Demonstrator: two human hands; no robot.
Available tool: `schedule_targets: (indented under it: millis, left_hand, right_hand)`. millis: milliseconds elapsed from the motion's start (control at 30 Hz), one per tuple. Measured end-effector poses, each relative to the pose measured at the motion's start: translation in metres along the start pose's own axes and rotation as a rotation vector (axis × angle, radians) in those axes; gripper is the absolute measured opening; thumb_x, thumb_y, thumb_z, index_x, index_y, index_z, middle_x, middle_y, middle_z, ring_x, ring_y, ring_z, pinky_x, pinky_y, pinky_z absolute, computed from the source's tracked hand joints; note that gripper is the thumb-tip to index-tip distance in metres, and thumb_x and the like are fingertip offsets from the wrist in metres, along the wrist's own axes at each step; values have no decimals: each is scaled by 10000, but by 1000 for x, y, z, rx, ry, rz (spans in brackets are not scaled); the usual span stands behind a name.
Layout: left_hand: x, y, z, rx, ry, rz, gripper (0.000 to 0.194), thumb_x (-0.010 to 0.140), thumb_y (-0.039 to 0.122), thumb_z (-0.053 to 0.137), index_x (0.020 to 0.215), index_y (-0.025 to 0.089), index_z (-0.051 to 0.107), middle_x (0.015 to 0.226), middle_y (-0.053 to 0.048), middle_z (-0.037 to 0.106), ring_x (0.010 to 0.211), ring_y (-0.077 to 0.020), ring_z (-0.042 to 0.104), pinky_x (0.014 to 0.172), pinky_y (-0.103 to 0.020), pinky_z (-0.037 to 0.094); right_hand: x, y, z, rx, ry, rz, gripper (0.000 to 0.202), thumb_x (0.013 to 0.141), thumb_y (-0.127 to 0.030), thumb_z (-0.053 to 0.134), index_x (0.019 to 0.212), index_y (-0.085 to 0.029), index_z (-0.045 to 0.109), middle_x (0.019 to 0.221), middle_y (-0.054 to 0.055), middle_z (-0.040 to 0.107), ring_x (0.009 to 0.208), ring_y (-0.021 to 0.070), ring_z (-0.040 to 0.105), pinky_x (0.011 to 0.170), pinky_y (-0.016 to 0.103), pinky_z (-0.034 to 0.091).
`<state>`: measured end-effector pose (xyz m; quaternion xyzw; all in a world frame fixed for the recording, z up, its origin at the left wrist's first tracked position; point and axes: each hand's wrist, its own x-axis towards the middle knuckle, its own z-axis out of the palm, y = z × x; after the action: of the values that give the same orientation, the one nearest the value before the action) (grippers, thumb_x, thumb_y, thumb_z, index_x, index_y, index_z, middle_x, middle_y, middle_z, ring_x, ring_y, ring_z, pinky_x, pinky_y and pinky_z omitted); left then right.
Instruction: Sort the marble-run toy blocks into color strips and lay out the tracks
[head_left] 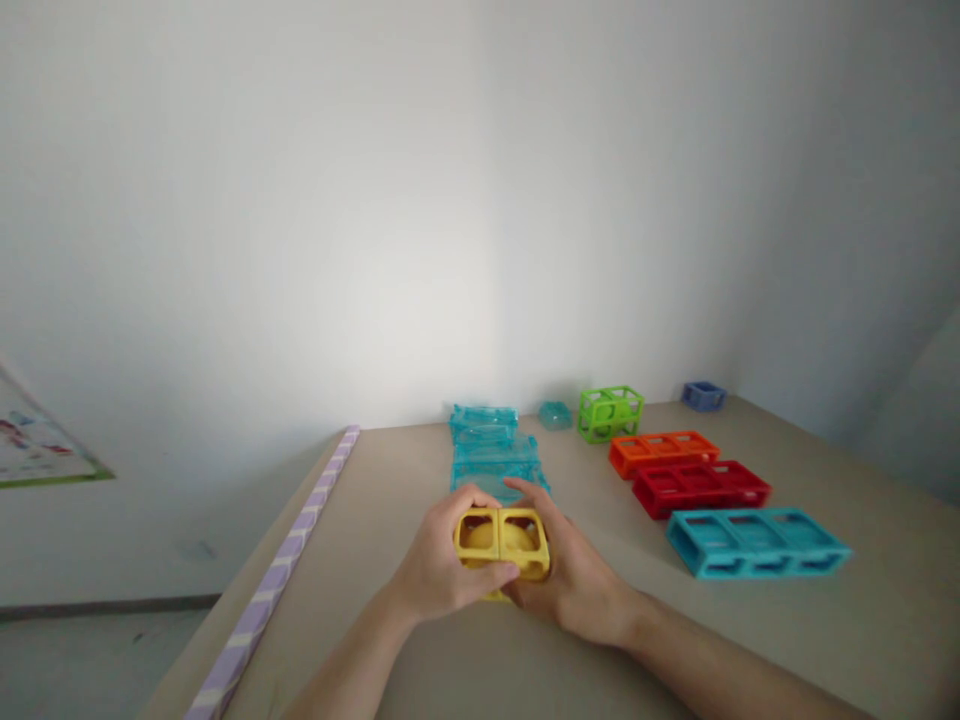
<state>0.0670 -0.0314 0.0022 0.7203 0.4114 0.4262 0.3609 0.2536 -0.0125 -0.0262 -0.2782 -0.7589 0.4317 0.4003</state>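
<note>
A yellow open-frame block (500, 535) with two square windows on its top is held between both hands above the near middle of the table. My left hand (442, 555) closes on its left side, the thumb lying along its near face. On the right side, my right hand (574, 575) wraps the block, its index finger reaching over the far edge. A rounded yellow shape shows inside the windows. The block's underside is mostly hidden by the fingers. Just beyond the hands lie clear blue plastic pieces (495, 455), partly covered by the fingertips.
To the right lie a light-blue frame block (757, 542), a red one (701, 487) and an orange one (664, 450). Farther back stand a green frame block (610, 413), a small teal piece (556, 415) and a dark-blue block (703, 396). Striped purple tape (285, 560) edges the table's left.
</note>
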Motion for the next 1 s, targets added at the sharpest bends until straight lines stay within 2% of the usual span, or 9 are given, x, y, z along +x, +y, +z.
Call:
schedule_targets:
  millis: [200, 367, 467, 567, 700, 767, 867, 933, 1000]
  left_hand:
    - [1, -3, 1, -71, -5, -33, 431, 631, 346, 795, 962, 178, 577, 844, -10, 582, 737, -148, 549, 658, -235, 430]
    - [2, -1, 3, -129, 60, -93, 431, 627, 349, 801, 955, 176, 582, 809, -3, 594, 720, -145, 550, 638, -228, 427]
    - [4, -5, 3, -238, 167, -142, 432, 629, 355, 801, 960, 170, 593, 784, 3, 610, 695, -141, 559, 619, -223, 434]
    - [8, -10, 4, -386, 327, -151, 414, 651, 367, 788, 967, 165, 613, 829, -16, 650, 715, -153, 597, 638, -240, 467]
    - [13, -11, 4, -620, 467, -173, 390, 691, 404, 760, 960, 159, 619, 814, -28, 674, 679, -150, 626, 631, -256, 489]
    - [15, -7, 4, -700, 453, -183, 388, 703, 402, 755, 973, 159, 620, 846, -42, 688, 707, -159, 645, 656, -267, 500]
    - [16, -2, 6, -723, 361, -190, 367, 710, 361, 763, 983, 153, 633, 935, -64, 702, 813, -178, 665, 741, -283, 512]
    - [15, 0, 9, -709, 274, -201, 386, 683, 313, 791, 998, 151, 636, 992, -75, 704, 889, -194, 666, 803, -298, 511]
    - [15, -1, 12, -701, 198, -223, 459, 639, 277, 822, 1037, 155, 628, 1023, -80, 704, 920, -213, 667, 829, -324, 517]
  right_hand:
    - [0, 0, 0, -11, 6, 6, 901, 658, -116, 736, 1399, -260, 245, 1142, 66, 606, 946, 217, 657, 814, 347, 546]
    - [0, -3, -1, -16, 21, 17, 865, 715, -125, 688, 1421, -250, 203, 1126, 72, 604, 931, 211, 649, 789, 350, 550]
    - [0, -8, -3, -43, 63, -3, 862, 732, -135, 677, 1431, -240, 184, 1122, 77, 594, 977, 221, 625, 832, 367, 534]
    - [0, -10, -3, -55, 110, -21, 844, 755, -168, 680, 1436, -228, 187, 1087, 73, 600, 956, 218, 619, 862, 385, 519]
    - [0, -7, -1, 47, 183, -22, 711, 824, -273, 664, 1406, -228, 258, 1062, 72, 625, 946, 215, 630, 855, 392, 524]
    - [2, -5, 0, 166, 238, -7, 618, 832, -311, 674, 1343, -223, 337, 1033, 70, 647, 911, 210, 646, 818, 380, 539]
    - [8, -3, -1, 348, 398, 13, 492, 821, -378, 695, 1211, -210, 447, 1004, 82, 675, 883, 213, 660, 794, 371, 548]
    - [11, -3, -4, 420, 494, 26, 473, 799, -424, 709, 1156, -204, 490, 1007, 97, 690, 893, 227, 665, 785, 369, 552]
    - [14, -3, -8, 432, 530, 45, 485, 784, -454, 714, 1145, -194, 522, 1023, 110, 698, 891, 239, 668, 771, 370, 555]
